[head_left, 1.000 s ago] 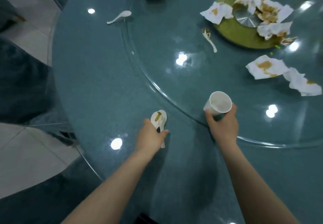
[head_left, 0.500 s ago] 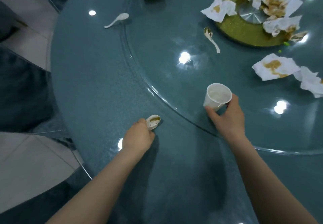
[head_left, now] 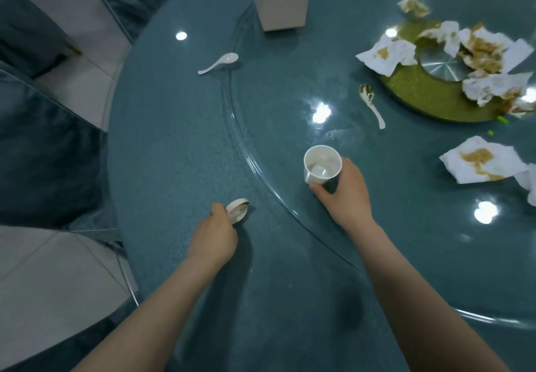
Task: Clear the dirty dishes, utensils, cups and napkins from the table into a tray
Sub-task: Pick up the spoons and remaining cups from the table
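Observation:
My left hand [head_left: 213, 236] is closed around a dirty white spoon [head_left: 237, 210] near the table's front edge; only the stained bowl of the spoon sticks out past my fingers. My right hand [head_left: 345, 194] grips a white paper cup [head_left: 322, 167], tilted, just over the rim of the glass turntable [head_left: 261, 168]. A clean white spoon [head_left: 219, 63] lies far left on the table. Another soiled spoon [head_left: 371, 103] rests on the turntable. Stained napkins [head_left: 481, 165] lie to the right, and more stained napkins [head_left: 385, 55] are heaped on a green centre disc [head_left: 420, 96]. No tray is in view.
A beige tissue box [head_left: 280, 0] stands at the back of the turntable. The round teal table [head_left: 162, 145] has covered chairs [head_left: 43, 151] along its left side, with pale floor tiles [head_left: 52, 284] below them.
My left hand has drawn the dirty spoon into its fist and shifted slightly left. The right hand has moved the cup further over the turntable. The view has tipped up, showing more of the far table.

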The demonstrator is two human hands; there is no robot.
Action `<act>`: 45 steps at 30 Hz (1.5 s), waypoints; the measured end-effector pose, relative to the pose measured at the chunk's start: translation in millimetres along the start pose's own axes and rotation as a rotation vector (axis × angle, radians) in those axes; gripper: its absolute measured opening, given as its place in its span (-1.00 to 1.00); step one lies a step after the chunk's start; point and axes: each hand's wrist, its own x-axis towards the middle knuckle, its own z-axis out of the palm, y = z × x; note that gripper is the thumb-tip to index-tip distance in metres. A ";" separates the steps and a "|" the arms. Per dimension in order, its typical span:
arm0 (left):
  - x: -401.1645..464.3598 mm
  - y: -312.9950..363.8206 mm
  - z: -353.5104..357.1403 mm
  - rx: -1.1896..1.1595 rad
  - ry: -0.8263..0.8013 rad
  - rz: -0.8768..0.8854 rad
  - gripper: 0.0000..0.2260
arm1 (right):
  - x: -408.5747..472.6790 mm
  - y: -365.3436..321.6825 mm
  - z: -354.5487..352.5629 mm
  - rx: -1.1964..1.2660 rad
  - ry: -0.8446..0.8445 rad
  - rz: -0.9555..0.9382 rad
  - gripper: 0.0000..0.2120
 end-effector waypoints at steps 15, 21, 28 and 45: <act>37.2 20.0 -49.7 -0.341 0.078 -0.035 -0.68 | 110.1 33.2 -42.9 -0.305 0.029 0.147 -0.49; 33.9 7.6 -50.1 -0.370 0.077 -0.044 -0.66 | 114.1 38.7 -33.6 -0.304 0.089 0.114 -0.61; 19.7 4.3 -55.4 -0.497 0.003 0.023 -0.83 | 68.1 37.1 -33.8 -0.217 0.210 0.033 -0.74; -43.8 -14.5 -83.4 -0.786 -0.065 0.086 -0.86 | -36.7 -43.2 -63.2 0.338 0.139 0.279 -0.79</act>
